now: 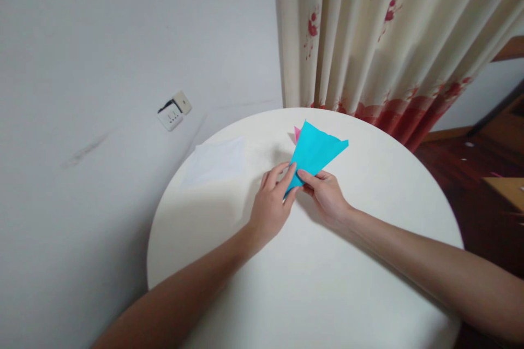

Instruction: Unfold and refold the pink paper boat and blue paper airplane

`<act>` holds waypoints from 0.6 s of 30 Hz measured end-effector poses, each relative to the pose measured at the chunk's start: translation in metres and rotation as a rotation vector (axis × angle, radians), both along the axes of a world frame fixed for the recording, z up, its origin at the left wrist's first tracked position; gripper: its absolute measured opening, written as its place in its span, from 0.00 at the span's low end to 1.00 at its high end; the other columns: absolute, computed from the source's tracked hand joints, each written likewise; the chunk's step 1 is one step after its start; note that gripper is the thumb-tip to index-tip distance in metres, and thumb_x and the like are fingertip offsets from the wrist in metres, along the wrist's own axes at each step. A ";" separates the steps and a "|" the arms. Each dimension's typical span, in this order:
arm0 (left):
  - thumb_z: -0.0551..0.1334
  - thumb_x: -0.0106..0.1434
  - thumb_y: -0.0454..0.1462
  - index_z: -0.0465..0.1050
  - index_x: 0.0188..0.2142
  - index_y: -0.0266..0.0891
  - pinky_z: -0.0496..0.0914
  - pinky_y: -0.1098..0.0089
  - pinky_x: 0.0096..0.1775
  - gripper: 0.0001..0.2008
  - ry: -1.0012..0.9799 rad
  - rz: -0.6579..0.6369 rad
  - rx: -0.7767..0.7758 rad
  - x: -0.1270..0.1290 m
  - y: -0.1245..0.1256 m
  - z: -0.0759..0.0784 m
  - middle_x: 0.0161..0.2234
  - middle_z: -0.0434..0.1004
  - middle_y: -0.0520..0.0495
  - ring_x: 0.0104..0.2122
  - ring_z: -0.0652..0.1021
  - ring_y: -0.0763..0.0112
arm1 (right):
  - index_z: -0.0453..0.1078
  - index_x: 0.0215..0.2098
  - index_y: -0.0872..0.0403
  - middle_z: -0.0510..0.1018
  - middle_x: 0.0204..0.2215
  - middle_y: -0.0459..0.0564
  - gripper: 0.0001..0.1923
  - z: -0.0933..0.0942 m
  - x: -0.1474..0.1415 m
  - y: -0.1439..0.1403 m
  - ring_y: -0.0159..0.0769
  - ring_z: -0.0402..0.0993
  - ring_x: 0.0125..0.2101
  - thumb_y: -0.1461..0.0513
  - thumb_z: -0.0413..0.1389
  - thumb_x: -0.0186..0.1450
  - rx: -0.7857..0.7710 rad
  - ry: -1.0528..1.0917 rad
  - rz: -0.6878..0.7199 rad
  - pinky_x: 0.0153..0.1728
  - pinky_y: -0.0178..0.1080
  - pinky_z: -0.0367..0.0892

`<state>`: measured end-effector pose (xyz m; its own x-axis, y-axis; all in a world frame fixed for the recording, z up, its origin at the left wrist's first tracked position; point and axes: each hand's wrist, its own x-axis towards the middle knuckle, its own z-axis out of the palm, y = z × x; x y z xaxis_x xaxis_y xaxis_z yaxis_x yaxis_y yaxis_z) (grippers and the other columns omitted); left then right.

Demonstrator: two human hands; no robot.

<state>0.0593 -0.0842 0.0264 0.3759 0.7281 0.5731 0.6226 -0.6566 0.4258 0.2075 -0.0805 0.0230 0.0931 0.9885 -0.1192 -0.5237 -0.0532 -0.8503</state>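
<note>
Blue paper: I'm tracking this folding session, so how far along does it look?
Done: the blue paper is already folded to a narrow point at the hands. In hand: left hand and right hand pinch that point. Left: a pink piece peeks from behind and a white sheet lies flat on the table, both untouched.

Blue folded paper [314, 151], narrow cone shape, point down, tilted above table centre.

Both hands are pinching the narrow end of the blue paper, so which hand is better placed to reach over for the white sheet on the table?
Probably the left hand. The white sheet lies on its side of the blue paper, with bare table between. The right hand would have to cross over.
</note>
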 end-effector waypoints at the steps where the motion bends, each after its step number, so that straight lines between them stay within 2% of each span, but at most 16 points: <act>1: 0.59 0.70 0.38 0.62 0.66 0.48 0.65 0.58 0.60 0.26 -0.024 -0.001 -0.028 -0.001 0.002 0.001 0.60 0.68 0.43 0.58 0.70 0.59 | 0.80 0.33 0.53 0.84 0.36 0.51 0.17 0.000 0.000 0.000 0.38 0.76 0.33 0.53 0.72 0.49 0.013 -0.010 0.010 0.38 0.42 0.69; 4: 0.60 0.70 0.39 0.67 0.63 0.46 0.68 0.63 0.56 0.23 -0.154 -0.026 -0.180 -0.004 0.006 0.001 0.56 0.74 0.44 0.54 0.74 0.61 | 0.80 0.32 0.53 0.84 0.34 0.51 0.16 0.001 0.001 0.000 0.38 0.75 0.31 0.52 0.71 0.51 0.074 -0.101 0.030 0.36 0.42 0.68; 8: 0.61 0.68 0.41 0.72 0.59 0.43 0.72 0.69 0.45 0.21 -0.357 -0.029 -0.358 -0.006 0.009 0.000 0.52 0.79 0.45 0.45 0.79 0.63 | 0.79 0.25 0.53 0.81 0.25 0.48 0.15 0.001 0.003 0.001 0.34 0.69 0.25 0.50 0.71 0.50 0.161 -0.269 0.015 0.31 0.40 0.65; 11: 0.60 0.68 0.41 0.77 0.53 0.42 0.70 0.71 0.39 0.16 -0.306 -0.025 -0.377 -0.008 0.010 0.001 0.42 0.82 0.47 0.36 0.78 0.67 | 0.79 0.26 0.53 0.81 0.25 0.48 0.15 0.001 0.005 0.002 0.34 0.68 0.25 0.50 0.70 0.51 0.182 -0.287 0.013 0.29 0.39 0.65; 13: 0.57 0.70 0.42 0.79 0.41 0.39 0.65 0.72 0.33 0.13 -0.229 -0.020 -0.366 -0.009 0.010 0.003 0.31 0.79 0.49 0.28 0.74 0.70 | 0.79 0.27 0.52 0.81 0.27 0.48 0.15 0.001 0.007 0.003 0.34 0.68 0.26 0.51 0.70 0.51 0.198 -0.273 0.030 0.29 0.38 0.65; 15: 0.54 0.71 0.44 0.73 0.28 0.38 0.59 0.73 0.27 0.18 -0.233 0.004 -0.385 -0.009 0.011 0.003 0.23 0.70 0.52 0.24 0.68 0.73 | 0.79 0.28 0.53 0.81 0.27 0.48 0.15 0.000 0.009 0.004 0.33 0.69 0.26 0.51 0.70 0.52 0.212 -0.255 0.059 0.30 0.38 0.65; 18: 0.54 0.70 0.47 0.63 0.22 0.39 0.55 0.72 0.25 0.22 -0.351 0.062 -0.439 -0.010 0.016 0.002 0.19 0.60 0.54 0.21 0.63 0.74 | 0.79 0.29 0.53 0.81 0.28 0.48 0.15 -0.002 0.011 0.005 0.33 0.68 0.27 0.50 0.70 0.53 0.195 -0.225 0.084 0.30 0.38 0.64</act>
